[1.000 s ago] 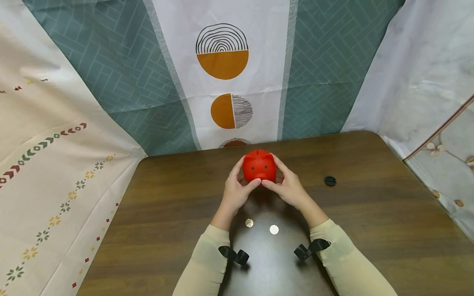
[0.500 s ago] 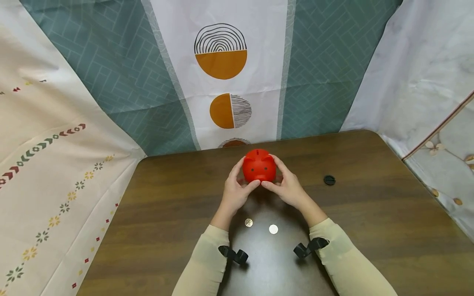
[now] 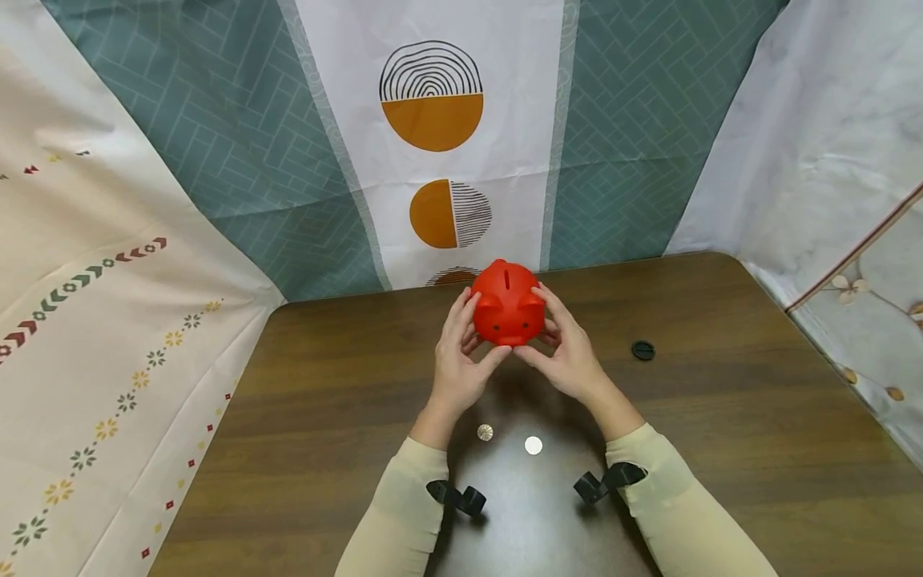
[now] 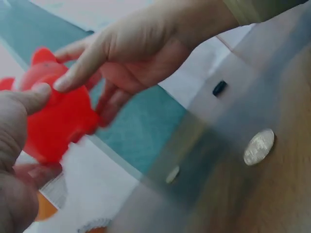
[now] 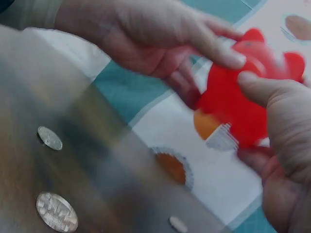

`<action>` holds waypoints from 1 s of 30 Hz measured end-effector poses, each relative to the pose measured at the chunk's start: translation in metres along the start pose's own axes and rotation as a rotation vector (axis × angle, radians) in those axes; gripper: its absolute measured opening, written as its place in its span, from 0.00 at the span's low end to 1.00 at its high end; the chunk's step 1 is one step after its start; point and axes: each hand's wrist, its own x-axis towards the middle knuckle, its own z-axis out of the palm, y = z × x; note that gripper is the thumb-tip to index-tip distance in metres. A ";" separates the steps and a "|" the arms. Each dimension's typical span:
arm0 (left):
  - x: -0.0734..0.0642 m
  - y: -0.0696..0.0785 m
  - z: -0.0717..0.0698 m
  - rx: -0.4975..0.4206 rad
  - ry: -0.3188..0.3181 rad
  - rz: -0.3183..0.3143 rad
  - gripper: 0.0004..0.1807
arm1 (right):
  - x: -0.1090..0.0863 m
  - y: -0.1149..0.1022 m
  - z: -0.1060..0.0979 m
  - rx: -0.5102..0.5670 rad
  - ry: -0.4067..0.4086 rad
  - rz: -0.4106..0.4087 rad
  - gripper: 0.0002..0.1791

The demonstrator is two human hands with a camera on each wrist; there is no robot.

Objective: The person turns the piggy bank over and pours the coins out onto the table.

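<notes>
Left hand [image 3: 458,370]: gripped red piggy bank [image 3: 508,311].
Right hand [image 3: 574,365]: gripped it — opposite side.
Coins [image 3: 533,445]: lay on desk [image 3: 339,401].

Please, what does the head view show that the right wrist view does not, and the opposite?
Only the head view: the black disc and the slot in the red piggy bank.
Only the right wrist view: a blurred pale thing, perhaps a third coin.
Both: the left hand and right hand holding the red piggy bank, and two coins.
</notes>
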 end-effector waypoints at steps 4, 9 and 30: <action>-0.001 0.002 0.000 -0.006 -0.020 -0.067 0.44 | -0.002 0.007 0.001 0.036 -0.052 0.142 0.47; -0.002 0.007 -0.002 -0.016 -0.043 -0.127 0.43 | -0.005 0.015 0.003 0.036 -0.058 0.189 0.47; -0.001 -0.019 0.003 0.083 -0.036 -0.195 0.45 | -0.003 0.011 -0.001 0.007 -0.058 0.225 0.45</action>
